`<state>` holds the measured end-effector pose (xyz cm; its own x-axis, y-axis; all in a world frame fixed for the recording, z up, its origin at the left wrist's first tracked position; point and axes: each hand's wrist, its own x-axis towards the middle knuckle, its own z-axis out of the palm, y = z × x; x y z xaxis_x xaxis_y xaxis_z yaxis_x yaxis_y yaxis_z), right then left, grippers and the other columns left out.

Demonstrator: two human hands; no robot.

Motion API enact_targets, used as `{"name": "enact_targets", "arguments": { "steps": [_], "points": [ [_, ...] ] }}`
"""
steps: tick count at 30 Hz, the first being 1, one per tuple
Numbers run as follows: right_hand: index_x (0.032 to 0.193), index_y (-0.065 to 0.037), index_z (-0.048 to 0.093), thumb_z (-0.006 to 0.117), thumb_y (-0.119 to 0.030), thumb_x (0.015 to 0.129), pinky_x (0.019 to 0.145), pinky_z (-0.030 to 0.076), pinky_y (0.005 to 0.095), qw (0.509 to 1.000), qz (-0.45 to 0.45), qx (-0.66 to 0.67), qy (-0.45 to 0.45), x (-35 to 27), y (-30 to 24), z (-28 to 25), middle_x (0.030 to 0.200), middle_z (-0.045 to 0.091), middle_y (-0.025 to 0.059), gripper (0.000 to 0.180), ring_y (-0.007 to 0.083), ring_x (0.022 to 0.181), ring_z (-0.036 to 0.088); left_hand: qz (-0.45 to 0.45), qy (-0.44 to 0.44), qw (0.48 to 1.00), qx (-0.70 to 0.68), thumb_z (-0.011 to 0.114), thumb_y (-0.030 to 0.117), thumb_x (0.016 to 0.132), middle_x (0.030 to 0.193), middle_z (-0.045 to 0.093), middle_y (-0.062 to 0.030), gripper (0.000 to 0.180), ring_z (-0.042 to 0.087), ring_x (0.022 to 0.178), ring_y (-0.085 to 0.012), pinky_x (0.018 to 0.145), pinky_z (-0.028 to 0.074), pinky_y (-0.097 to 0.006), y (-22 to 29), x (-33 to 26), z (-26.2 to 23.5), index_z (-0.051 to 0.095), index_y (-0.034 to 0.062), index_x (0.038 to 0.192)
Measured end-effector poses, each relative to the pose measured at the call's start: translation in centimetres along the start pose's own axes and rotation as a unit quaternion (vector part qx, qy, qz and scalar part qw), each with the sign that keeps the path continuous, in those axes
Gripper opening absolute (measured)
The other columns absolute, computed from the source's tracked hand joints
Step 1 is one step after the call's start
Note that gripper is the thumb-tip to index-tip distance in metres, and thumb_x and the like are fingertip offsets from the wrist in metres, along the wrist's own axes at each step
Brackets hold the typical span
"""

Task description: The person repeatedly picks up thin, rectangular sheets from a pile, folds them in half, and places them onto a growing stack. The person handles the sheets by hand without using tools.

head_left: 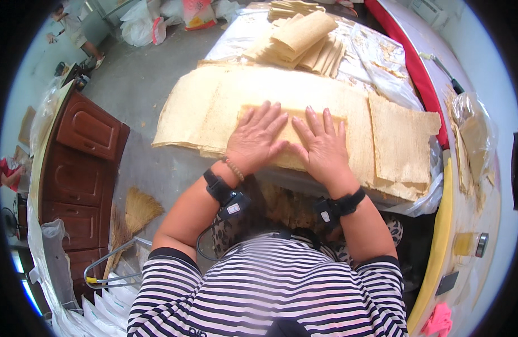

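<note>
Both palms rest on a wide stack of thin, tan, rough-edged sheets (197, 106) that look like dry flatbread, spread across the table in front of me. My left hand (255, 138) lies flat, fingers stretched away from me. Close beside it, my right hand (322, 144) is flat too, with its fingers spread and the thumbs nearly meeting. Under the fingers is a smaller, darker yellow rectangle (290, 135), apparently a folded sheet, partly covered by the hands. A separate squarish piece (404, 140) lies on the stack's right end. Neither hand grips anything.
Folded sheets (304, 36) are piled at the table's far side, near clear plastic film (382, 59). To the right, a ledge holds a lidded jar (471, 245), a phone (447, 283) and a pink cloth (437, 320). Brown cabinets (73, 174) and a straw broom (141, 210) stand left.
</note>
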<state>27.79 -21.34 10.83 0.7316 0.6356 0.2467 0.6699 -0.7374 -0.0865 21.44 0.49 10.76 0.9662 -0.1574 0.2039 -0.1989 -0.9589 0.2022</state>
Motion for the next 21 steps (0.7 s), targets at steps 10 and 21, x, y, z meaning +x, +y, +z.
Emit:
{"name": "enact_targets", "arguments": {
  "steps": [10,21],
  "points": [
    [0.155,-0.009,0.056,0.066,-0.049,0.102,0.128,0.029,0.0509,0.974,0.002,0.217,0.07,-1.4,4.3,-2.1,0.163,0.052,0.0155,0.067,0.0383,0.154,0.043,0.212,0.106,0.965,0.113,0.072,0.03,0.09,0.122,0.071,-0.0112,0.041,0.072,0.116,-0.0277,0.09,0.061,-0.036,-1.0,1.0,-2.5,0.065,0.0077,0.124],
    [0.144,-0.011,0.067,0.072,-0.031,0.095,0.125,0.034,0.0542,0.986,0.087,0.072,0.126,-4.8,7.4,-0.3,0.157,0.055,0.0203,0.053,0.0422,0.149,0.046,-0.034,0.234,0.948,0.213,0.054,0.006,0.099,0.089,0.078,-0.0109,0.053,0.075,0.069,-0.0302,0.057,0.057,-0.044,-4.9,17.7,-9.4,0.059,0.0175,0.15]
  ]
}}
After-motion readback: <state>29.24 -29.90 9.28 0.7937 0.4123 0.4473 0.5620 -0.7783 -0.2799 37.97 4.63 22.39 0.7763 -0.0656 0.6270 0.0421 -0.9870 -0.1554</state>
